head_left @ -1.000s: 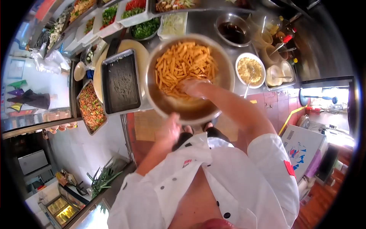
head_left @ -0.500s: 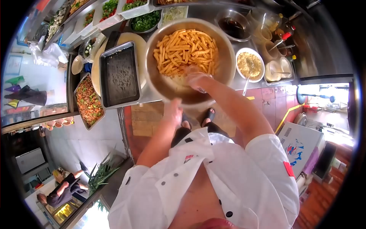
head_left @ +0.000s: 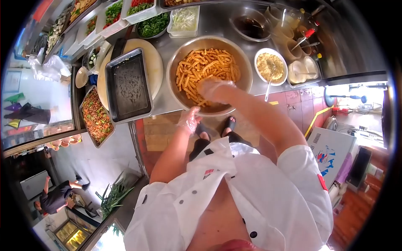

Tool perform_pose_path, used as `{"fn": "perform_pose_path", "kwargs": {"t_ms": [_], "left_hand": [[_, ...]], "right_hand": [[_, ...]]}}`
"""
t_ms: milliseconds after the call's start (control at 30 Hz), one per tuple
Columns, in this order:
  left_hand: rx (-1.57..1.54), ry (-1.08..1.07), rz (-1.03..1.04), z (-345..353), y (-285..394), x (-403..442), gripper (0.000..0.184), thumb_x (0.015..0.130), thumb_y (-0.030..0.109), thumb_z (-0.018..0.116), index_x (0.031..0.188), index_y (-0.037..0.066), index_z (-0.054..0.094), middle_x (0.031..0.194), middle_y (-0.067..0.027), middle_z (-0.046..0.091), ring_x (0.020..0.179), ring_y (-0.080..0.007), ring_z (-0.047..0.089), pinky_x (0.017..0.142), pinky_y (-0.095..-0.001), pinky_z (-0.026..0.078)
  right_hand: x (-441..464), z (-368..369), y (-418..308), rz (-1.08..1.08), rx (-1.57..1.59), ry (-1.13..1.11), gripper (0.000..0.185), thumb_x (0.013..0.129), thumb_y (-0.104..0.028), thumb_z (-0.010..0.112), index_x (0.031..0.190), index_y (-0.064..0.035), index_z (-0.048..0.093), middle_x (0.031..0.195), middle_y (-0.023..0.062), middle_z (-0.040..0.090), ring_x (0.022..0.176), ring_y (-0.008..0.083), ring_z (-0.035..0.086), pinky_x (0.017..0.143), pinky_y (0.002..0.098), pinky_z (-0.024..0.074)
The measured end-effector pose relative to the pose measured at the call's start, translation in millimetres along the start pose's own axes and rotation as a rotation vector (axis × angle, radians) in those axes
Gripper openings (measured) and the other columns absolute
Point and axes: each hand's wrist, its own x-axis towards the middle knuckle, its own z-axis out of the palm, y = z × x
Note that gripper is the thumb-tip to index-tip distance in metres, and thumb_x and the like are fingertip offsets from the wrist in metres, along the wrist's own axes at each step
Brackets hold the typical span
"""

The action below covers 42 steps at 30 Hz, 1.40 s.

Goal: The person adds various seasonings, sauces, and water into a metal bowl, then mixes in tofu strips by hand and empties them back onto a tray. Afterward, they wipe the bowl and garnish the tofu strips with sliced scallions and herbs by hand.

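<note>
A large steel mixing bowl (head_left: 171, 79) rests at the counter's front edge, holding French fries (head_left: 209, 62) coated in reddish-orange seasoning. My right hand (head_left: 217, 90), in a clear plastic glove, reaches into the near part of the bowl. Its fingers are curled down into the fries and partly hidden by them. At the bowl's near left rim, my left hand (head_left: 189, 120), also gloved, has its fingers closed on the edge. A white bowl (head_left: 271, 67) of pale yellow minced food, with a spoon (head_left: 268, 90) in it, stands to the right.
Left of the bowl, a black tray (head_left: 129, 85) lies on a round cutting board (head_left: 157, 69). Beyond it is a tray of diced food (head_left: 96, 115). A bowl of dark sauce (head_left: 251, 27) and utensil containers (head_left: 291, 46) stand at back right. Another person (head_left: 58, 196) is at lower left.
The bowl has come down from a raised, tilted position and sits flatter. Fries now spread nearer to me and look redder. My right hand has shifted slightly left; the other person has changed posture.
</note>
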Motion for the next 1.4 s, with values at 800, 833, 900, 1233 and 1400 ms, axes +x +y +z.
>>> {"fn": "perform_pose_path", "kwargs": {"t_ms": [800,833,900,1233,1400], "left_hand": [[-0.009,0.342,0.149,-37.5,150.4,-130.9,0.021,0.081,0.0,0.063,0.101,-0.006,0.063,0.097,-0.0165,0.069,0.084,-0.029,0.07,0.073,-0.0368,0.061],[-0.073,0.342,0.186,-50.3,163.8,-145.8,0.022,0.081,0.0,0.062,0.101,-0.007,0.063,0.099,-0.0171,0.069,0.087,-0.0298,0.069,0.077,-0.0382,0.061],[-0.136,0.349,0.282,-74.9,189.7,-181.5,0.027,0.08,-0.001,0.061,0.106,-0.007,0.062,0.103,-0.0179,0.068,0.092,-0.0316,0.069,0.084,-0.041,0.06],[-0.079,0.671,0.699,-141.0,333.6,-220.9,0.031,0.074,0.0,0.058,0.105,-0.005,0.061,0.098,-0.0148,0.066,0.089,-0.0295,0.066,0.084,-0.0407,0.056],[0.326,0.651,1.166,-173.4,352.9,-200.5,0.036,0.076,-0.005,0.056,0.11,-0.013,0.066,0.137,-0.0127,0.056,0.123,-0.0239,0.055,0.102,-0.0315,0.043]], "right_hand": [[-32.9,-59.6,-1.2,-0.083,2.073,0.53,0.052,0.096,-0.041,0.063,0.13,-0.0017,0.059,0.124,0.0113,0.062,0.118,0.0219,0.058,0.102,0.0355,0.0447],[-20.6,-68.9,-9.5,-0.122,2.2,0.527,0.043,0.096,-0.032,0.065,0.123,0.0009,0.06,0.117,0.012,0.062,0.111,0.0223,0.059,0.097,0.0339,0.047],[-4.2,-82.6,-27.6,-0.231,2.308,0.478,0.044,0.097,-0.033,0.063,0.125,0.0014,0.059,0.117,0.0115,0.062,0.112,0.0234,0.06,0.099,0.0345,0.0459],[154.8,-39.5,-124.1,0.075,2.383,0.238,0.042,0.1,-0.046,0.055,0.106,-0.0046,0.06,0.104,0.0097,0.059,0.098,0.0206,0.056,0.085,0.0337,0.0449],[238.5,8.1,-176.8,0.15,2.315,0.127,0.054,0.101,-0.053,0.049,0.062,-0.0211,0.028,0.063,-0.0049,0.034,0.057,0.0124,0.037,0.05,0.0281,0.0279]]}}
